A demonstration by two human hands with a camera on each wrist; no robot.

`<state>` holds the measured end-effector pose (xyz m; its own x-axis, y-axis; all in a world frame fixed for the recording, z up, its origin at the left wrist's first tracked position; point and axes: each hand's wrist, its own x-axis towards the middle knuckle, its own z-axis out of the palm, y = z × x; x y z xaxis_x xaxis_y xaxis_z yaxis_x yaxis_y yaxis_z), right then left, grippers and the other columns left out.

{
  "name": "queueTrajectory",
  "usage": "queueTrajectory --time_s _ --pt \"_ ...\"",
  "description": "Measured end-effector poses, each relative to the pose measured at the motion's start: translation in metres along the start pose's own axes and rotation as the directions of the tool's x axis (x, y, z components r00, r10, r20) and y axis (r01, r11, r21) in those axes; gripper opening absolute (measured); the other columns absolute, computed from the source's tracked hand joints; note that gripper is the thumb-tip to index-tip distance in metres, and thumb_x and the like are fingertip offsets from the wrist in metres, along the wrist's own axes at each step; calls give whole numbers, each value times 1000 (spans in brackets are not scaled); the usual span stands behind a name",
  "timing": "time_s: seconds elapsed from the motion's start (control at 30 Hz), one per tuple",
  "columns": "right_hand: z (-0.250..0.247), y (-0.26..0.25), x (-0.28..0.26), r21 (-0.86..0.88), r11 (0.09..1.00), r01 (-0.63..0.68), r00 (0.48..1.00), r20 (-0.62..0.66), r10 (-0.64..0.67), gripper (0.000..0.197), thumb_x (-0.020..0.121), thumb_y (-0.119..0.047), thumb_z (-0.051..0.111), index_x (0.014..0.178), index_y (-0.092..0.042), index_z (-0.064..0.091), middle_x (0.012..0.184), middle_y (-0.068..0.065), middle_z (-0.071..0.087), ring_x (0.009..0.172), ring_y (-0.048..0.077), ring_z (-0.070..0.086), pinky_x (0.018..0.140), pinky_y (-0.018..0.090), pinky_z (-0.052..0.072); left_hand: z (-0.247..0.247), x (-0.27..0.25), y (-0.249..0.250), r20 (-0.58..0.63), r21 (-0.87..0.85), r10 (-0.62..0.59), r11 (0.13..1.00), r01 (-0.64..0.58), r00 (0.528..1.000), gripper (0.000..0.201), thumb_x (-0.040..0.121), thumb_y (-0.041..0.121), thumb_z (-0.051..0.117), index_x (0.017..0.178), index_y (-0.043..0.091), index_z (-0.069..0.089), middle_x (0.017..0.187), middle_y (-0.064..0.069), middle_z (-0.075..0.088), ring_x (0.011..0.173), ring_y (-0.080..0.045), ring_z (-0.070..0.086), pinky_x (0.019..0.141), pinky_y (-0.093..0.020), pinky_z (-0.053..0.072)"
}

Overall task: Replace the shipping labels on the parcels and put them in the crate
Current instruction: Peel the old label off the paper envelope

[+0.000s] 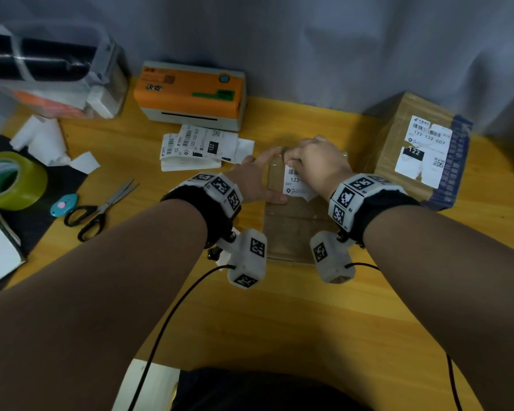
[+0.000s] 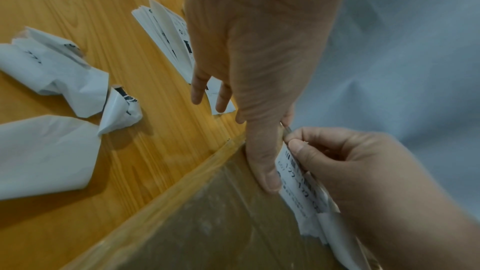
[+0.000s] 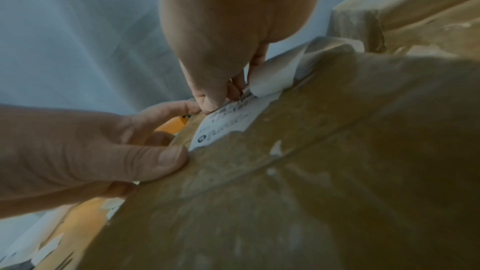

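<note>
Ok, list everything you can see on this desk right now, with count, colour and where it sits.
Flat parcel: one, brown, centre of the desk, under both hands.
Old label: one, white, partly torn, on the flat parcel's far end.
Box parcel: one, brown, far right, with a torn white label on top.
Label printer: one, orange and grey, at the back.
Printed labels: a stack, white, in front of the printer.
Scissors: one pair, black handles, left.
Tape roll: one, green, far left.
Paper scraps: several, white, back left.
Clear crate: one, back left corner.
Left hand: presses on the flat parcel.
Right hand: pinches the old label.
</note>
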<state>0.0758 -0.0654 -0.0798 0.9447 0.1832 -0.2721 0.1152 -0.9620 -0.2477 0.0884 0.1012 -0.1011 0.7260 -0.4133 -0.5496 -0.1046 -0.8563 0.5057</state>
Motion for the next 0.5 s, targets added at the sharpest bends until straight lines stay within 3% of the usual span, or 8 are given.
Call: queueTrajectory --time_s 0.07,0.17,0.23,0.33,0.4,0.5 --pt "-1 -1 1 -17 1000 -7 1000 12 8 16 91 -14 48 85 -20 61 88 -1 51 98 21 42 76 32 33 0 0 0 -3 7 -1 1000 1 1000 108 62 60 76 143 46 5 147 -12 28 133 -33 37 103 -51 39" --pt "-3 -3 5 -3 1000 -25 999 32 25 28 88 -7 48 67 -25 43 87 -3 50 99 20 42 77 32 33 -1 0 1 -9 21 -10 1000 10 1000 108 61 62 75 142 47 6 146 -12 30 133 -35 36 103 -53 39" --pt "-6 -6 5 -14 999 -39 997 60 40 31 87 -5 47 66 -26 37 90 -5 50 99 19 41 78 32 32 -2 -1 2 -8 30 -15 999 16 1000 107 60 63 75 141 49 6 144 -12 31 132 -36 36 102 -53 39" --pt "-8 -6 0 -43 999 -33 996 79 36 25 84 -2 44 81 -26 41 88 -6 46 95 16 36 76 32 29 -3 -2 4 -6 31 -11 999 12 1000 105 60 64 74 140 49 8 142 -13 33 130 -37 37 101 -54 39" --pt "-8 1 -6 34 998 -46 998 52 44 19 89 -6 44 94 -24 45 82 -6 48 94 16 40 75 33 31 -4 -3 4 -6 27 -6 1000 6 1000 104 60 64 74 139 51 8 142 -13 33 130 -36 37 102 -54 38" --pt "-7 8 -10 129 991 -39 999 32 35 27 95 -20 46 119 -32 49 105 2 59 103 22 50 87 39 44 -4 -5 5 -3 12 -5 1000 5 1000 105 61 62 75 140 51 7 143 -12 32 131 -35 36 103 -54 37"
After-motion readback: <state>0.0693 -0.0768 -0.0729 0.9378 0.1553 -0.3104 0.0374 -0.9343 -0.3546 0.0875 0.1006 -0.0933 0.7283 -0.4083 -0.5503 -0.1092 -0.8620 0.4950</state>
